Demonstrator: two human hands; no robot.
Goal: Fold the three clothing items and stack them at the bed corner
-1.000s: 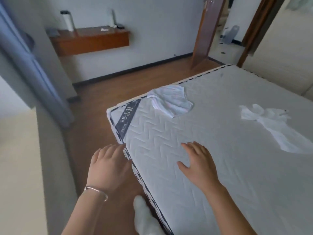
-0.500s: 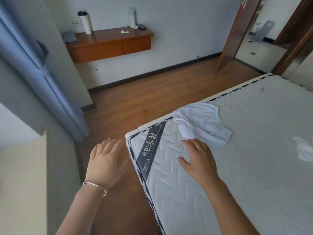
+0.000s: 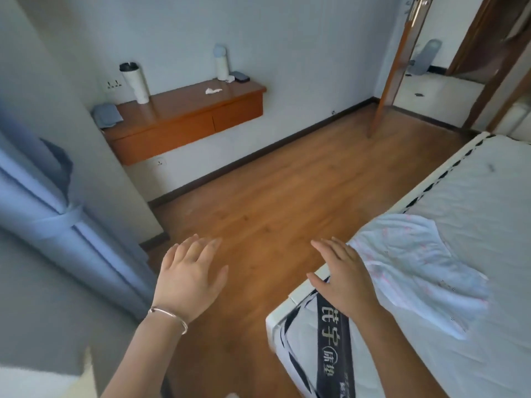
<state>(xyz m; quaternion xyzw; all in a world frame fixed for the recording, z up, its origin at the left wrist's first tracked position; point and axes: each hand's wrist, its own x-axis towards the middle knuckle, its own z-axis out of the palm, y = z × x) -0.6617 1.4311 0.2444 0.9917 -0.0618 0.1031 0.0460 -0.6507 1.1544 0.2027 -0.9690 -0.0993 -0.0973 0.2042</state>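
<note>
Partly hidden behind right hand [image 3: 346,278], blurred: crumpled pale garment [image 3: 416,262], possibly pink-printed. Both palms flat, empty; left hand [image 3: 188,278] well clear of mattress [image 3: 431,354].

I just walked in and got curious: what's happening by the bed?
A person stands at the mattress corner with both hands open. The right hand is over the corner, beside a pale patterned garment lying rumpled there. The left hand hovers over the wooden floor, holding nothing. Only this one garment shows.
</note>
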